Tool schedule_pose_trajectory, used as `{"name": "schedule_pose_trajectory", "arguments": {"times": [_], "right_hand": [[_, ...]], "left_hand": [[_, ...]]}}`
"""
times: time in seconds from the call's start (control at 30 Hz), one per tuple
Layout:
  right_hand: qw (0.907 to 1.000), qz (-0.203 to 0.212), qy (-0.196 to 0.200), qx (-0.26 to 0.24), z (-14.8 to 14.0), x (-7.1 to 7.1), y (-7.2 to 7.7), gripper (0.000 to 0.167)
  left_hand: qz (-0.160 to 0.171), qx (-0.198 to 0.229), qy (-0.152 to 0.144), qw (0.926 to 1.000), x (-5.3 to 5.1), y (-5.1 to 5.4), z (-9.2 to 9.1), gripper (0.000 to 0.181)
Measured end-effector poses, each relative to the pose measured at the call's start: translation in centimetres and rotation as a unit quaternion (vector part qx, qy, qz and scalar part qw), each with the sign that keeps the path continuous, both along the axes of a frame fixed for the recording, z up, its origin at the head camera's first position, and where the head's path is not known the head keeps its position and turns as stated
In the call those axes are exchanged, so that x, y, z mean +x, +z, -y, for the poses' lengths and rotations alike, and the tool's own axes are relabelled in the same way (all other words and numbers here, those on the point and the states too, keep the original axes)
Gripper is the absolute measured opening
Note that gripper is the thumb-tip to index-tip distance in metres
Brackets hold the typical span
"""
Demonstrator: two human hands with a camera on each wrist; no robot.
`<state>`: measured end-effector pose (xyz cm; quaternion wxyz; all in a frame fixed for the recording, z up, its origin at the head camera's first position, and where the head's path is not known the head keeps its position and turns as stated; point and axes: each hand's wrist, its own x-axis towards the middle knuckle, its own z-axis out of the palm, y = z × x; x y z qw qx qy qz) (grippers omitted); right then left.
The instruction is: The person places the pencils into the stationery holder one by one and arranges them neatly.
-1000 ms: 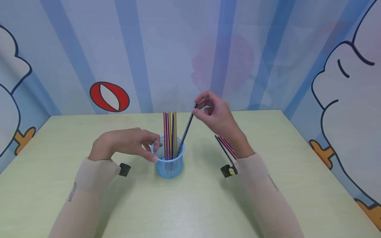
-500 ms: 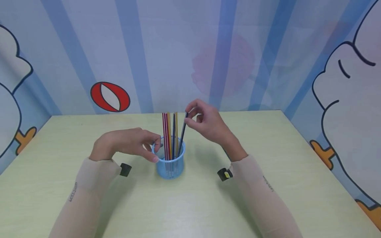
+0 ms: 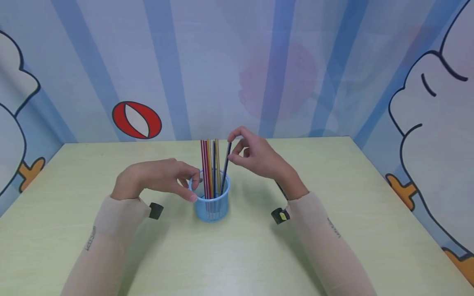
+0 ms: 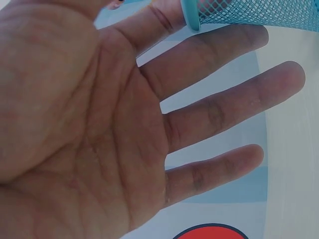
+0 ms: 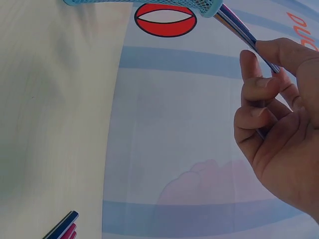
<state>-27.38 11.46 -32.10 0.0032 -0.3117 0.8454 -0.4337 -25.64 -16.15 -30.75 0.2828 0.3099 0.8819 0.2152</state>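
Observation:
A light-blue mesh pen holder [image 3: 211, 209] stands on the table, with several striped pencils [image 3: 205, 168] upright in it, maroon, gold and dark. My left hand [image 3: 159, 176] holds its rim between thumb and index finger. In the left wrist view, the other fingers [image 4: 219, 117] stretch out beside the mesh wall. Above the holder's right side, my right hand [image 3: 257, 156] pinches the upper end of a dark pencil [image 3: 225, 170] between thumb and index finger. That pencil leans slightly right, its lower end inside the holder. The right hand's remaining fingers [image 5: 254, 119] are curled.
More dark and magenta pencils [image 5: 65, 226] lie on the table to the right, mostly hidden behind my right wrist in the head view. A printed backdrop [image 3: 214, 74] rises behind the table's far edge.
My right hand has come left and down, bringing the dark pencil closer to upright against the holder's right side. The left hand has stayed on the rim.

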Motion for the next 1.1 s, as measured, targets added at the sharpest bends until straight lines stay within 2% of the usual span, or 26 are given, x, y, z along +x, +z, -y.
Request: {"name": "schedule_pose_trajectory", "arguments": {"times": [0.33,0.63,0.9,1.1], "right_hand": [[1.0,0.0,0.003,-0.005,0.7,0.2,-0.5,0.035],[0.9991,0.002,0.015,0.04,1.1,-0.1,-1.3,0.052],[0.9969,-0.022,0.026,0.071,0.8,-0.2,-1.1,0.057],[0.997,-0.018,0.015,0.074,0.0,-0.4,-0.7,0.055]], "left_hand": [[-0.003,-0.004,-0.001,1.0,0.0,0.0,0.0,0.025],[-0.003,-0.009,0.0,1.0,0.0,-0.1,-0.1,0.025],[0.0,-0.006,0.003,1.0,0.1,-0.1,0.0,0.024],[0.001,-0.011,0.006,0.9999,0.1,0.1,-0.1,0.024]]}}
